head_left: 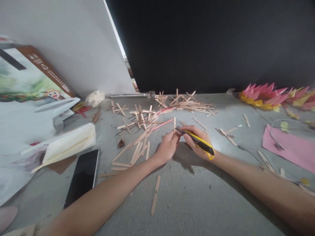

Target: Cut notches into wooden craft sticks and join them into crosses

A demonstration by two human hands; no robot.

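Right hand (pixel 197 141) gripped a yellow utility knife (pixel 197 140) (no readable brand); left hand (pixel 167 147) pinched a craft stick (pixel 174 125) upright, mid-desk (pixel 201 203), fingers closed.

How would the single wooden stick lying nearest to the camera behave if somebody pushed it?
The wooden stick is flat and thin, so it would probably slide on the grey surface, not roll. It looks light and fairly stiff, but it might snap if bent.
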